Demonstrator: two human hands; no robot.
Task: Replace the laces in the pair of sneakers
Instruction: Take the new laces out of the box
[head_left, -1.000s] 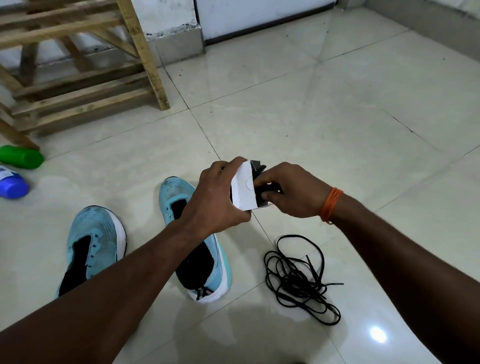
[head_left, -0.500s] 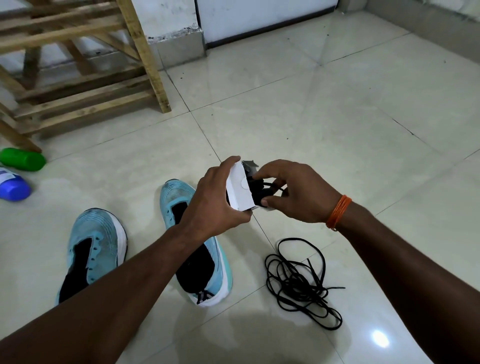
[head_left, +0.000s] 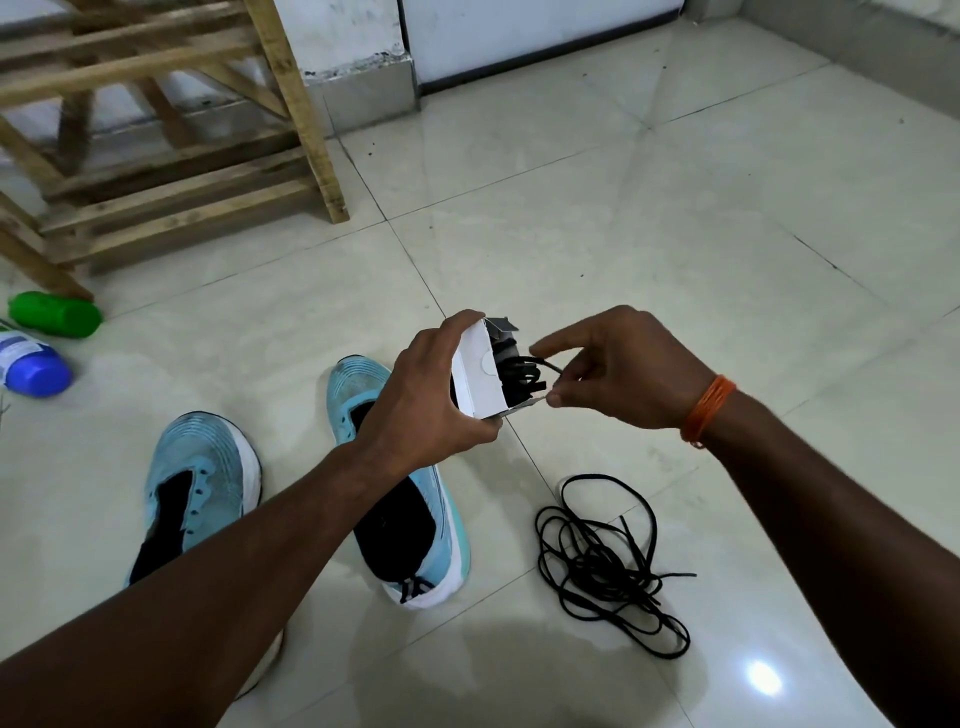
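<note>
The label on the blue-capped bottle is too blurred to be read, and the white box is seen blank apart from a round thumb notch. A glossy floor of pale tiles is shown, with a lamp's glare below and right of the box. A wooden rack is set well above and left of the box, against a white wall. A green bottle is laid far left of the box, beside the blue-capped one. The nearer sneaker is placed just below the box, partly hidden by the left forearm, and the farther sneaker (its eyelets bare) lies lower and farther left. A loose heap of black laces is spread on the tiles below and right of the box. The box is gripped around its side by the left hand, its open end turned rightward. A strand of the bundled black lace in the box's mouth is pinched by the right hand, whose wrist is ringed by an orange thread band.
</note>
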